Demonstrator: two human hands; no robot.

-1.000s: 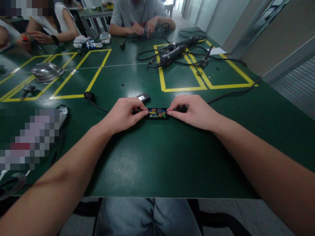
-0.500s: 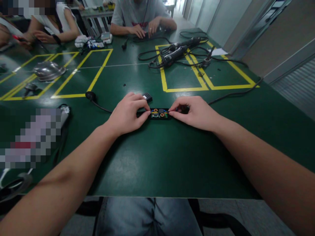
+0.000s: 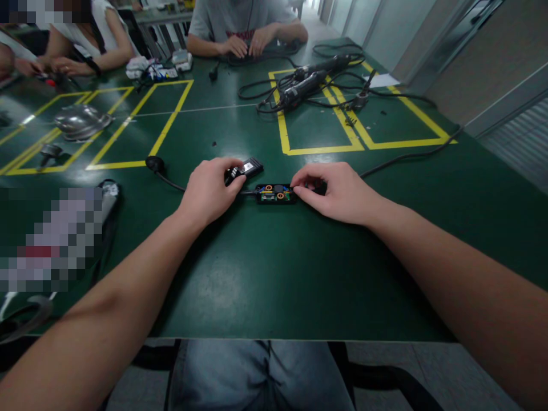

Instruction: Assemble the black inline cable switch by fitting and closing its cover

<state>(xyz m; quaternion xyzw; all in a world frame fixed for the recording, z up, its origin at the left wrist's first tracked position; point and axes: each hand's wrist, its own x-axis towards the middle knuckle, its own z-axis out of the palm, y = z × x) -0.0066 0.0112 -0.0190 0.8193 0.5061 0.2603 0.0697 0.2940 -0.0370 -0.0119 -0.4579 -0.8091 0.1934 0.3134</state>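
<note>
A small open black housing lies on the green table, with a circuit board, copper-coloured rings and coloured wires showing inside. My right hand has thumb and index finger closed at the housing's right end, over the dark cable end there. My left hand is just left of the housing, thumb and index finger around a black cover with a white label. This cover lies behind the housing's left end. A black cable runs from the housing's left end under my left hand.
A round black plug lies to the left. Tangled cables with black tools lie over yellow tape boxes at the back right. A metal bowl-like part is at far left. Across the table sits a person; others work at upper left.
My left hand has let go of the housing's left end and moved left and back to the black cover. My right hand stays at the housing's right end.
</note>
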